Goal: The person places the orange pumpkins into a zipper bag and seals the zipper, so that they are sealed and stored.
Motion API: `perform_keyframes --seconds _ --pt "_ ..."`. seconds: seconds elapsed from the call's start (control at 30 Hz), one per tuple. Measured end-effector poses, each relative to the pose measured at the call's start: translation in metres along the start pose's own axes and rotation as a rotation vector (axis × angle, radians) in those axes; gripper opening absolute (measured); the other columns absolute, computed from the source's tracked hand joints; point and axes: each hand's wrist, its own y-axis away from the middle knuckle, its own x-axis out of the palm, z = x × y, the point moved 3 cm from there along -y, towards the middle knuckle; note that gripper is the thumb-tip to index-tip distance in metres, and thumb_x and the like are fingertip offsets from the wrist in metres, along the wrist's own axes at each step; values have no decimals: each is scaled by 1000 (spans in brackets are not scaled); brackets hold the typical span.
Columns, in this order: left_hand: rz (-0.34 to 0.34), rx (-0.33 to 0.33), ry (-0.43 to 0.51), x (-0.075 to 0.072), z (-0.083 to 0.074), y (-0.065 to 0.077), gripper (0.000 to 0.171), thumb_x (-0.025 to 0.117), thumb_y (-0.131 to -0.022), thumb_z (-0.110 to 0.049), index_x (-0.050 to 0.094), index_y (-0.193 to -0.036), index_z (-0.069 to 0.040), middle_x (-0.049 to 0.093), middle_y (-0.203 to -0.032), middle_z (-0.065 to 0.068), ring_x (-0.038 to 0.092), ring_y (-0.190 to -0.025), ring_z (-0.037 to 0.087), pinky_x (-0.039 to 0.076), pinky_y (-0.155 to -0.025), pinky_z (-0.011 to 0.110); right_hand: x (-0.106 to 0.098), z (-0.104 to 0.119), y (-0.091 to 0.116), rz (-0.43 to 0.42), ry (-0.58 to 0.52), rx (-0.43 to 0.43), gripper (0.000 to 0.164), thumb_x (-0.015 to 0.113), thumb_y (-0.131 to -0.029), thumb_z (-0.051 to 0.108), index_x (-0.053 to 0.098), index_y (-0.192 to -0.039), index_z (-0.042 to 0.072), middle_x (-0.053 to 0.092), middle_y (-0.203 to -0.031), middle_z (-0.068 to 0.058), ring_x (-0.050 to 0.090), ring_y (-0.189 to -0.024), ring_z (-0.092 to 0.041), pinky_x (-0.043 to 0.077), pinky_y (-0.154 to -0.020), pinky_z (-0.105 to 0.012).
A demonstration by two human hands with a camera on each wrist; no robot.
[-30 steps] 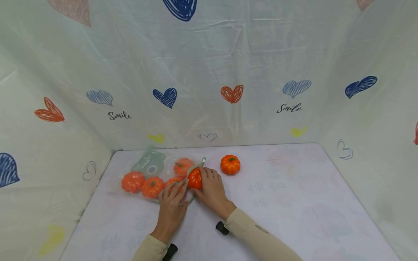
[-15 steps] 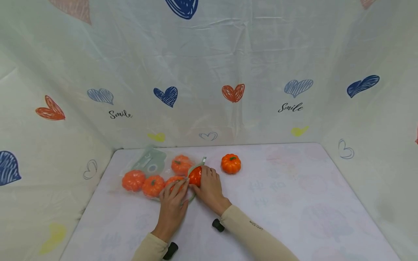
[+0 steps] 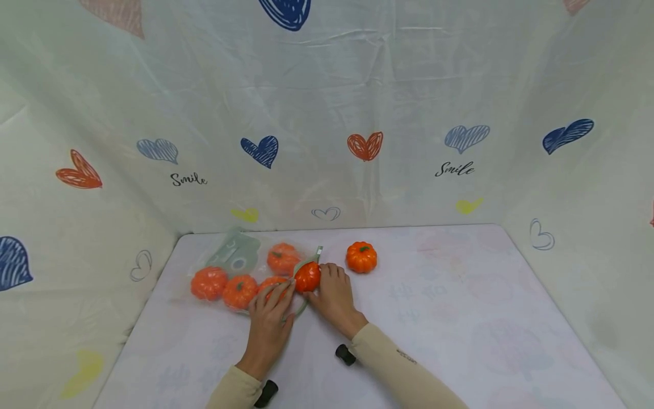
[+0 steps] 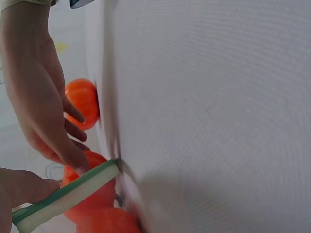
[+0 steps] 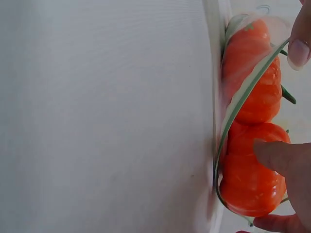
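Right hand (image 3: 335,296) around orange pumpkin (image 3: 307,276), left hand (image 3: 269,322) palm-down on bag (image 3: 238,253).

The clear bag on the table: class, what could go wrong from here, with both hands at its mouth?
The pumpkin at the mouth might roll out if the right hand lets go there. The green rim could slip from the left hand and sag. The pumpkins inside, bunched close behind, may block the way.
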Motion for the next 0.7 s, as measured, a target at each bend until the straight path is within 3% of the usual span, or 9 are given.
perform_keyframes --seconds 0.13,0.43,0.7 --pt "3 -2 -1 0 -1 0 85 97 -53 16 71 -133 0 68 -134 13 54 -122 41 37 -91 54 3 3 -5 13 -19 23 72 88 -87 37 59 -137 -5 61 -131 -22 57 -121 -40 50 -103 -52" --pt "7 -15 -1 0 0 1 86 97 -52 16 72 -133 -1 68 -133 11 52 -123 37 37 -90 54 9 6 -11 -44 -10 46 67 87 -89 39 61 -136 -2 60 -127 -19 55 -118 -37 49 -101 -50" --pt "5 -13 3 0 -1 1 85 97 -52 16 71 -132 1 68 -133 12 53 -123 39 37 -90 55 7 2 -12 -16 2 82 66 84 -89 44 64 -134 0 62 -127 -18 56 -119 -36 48 -104 -50"
